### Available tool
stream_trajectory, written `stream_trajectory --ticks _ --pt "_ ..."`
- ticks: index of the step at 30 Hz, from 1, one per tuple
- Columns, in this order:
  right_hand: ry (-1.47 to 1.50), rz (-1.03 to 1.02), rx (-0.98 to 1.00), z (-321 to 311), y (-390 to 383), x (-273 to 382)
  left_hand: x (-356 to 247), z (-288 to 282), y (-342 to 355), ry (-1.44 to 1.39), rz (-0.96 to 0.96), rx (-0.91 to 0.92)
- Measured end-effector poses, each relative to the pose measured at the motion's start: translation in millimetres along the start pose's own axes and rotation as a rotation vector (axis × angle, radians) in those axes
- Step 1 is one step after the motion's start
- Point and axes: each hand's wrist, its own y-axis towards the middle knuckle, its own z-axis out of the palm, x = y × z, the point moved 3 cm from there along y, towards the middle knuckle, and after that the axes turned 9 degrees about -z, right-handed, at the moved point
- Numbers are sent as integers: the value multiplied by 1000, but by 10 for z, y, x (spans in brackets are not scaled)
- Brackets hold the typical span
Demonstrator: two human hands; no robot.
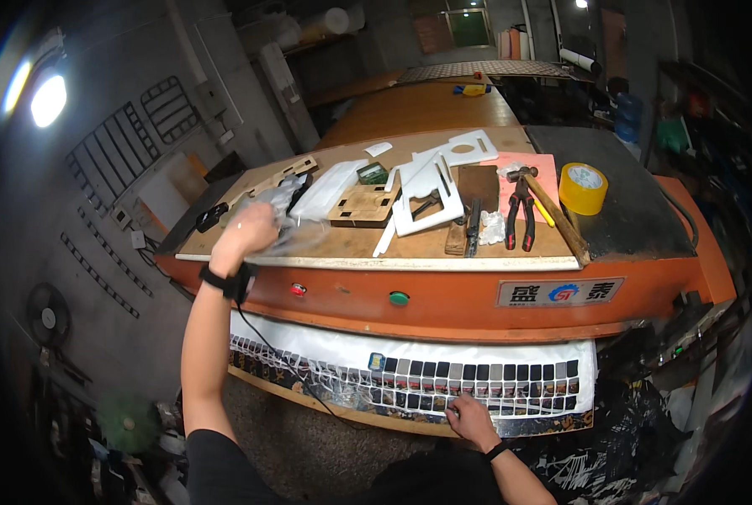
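My left hand [251,233] is over the left part of the bench top, with its fingers closed on a clear plastic bag [302,238] that spreads out to its right. Its finger ends are partly hidden. Lower down, my right hand [474,422] is at the front edge of a white sheet [585,353] patterned with rows of small black and grey squares [442,370]. The fingers of this hand are curled together, and what they hold, if anything, cannot be made out. A small blue-and-yellow piece [377,362] lies at the top row of squares.
On the orange-fronted bench [351,290] lie white cut-out plates [468,147], a wooden block [361,206], pliers [521,215], a hammer [553,210] and a yellow tape roll [584,188]. A thin black cable [283,360] crosses the sheet. A fan [50,316] stands at left.
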Motion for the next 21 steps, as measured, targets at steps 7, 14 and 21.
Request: stream_trajectory --ticks 7,14,21 --pt "-7 31 -65 -8 5 62 -280 244 -644 -304 -20 -153" --pt "-34 84 -19 -13 26 128 421 -108 312 -306 -62 98" --pt "-78 107 -90 -5 -8 138 788 -786 994 -767 -71 68"
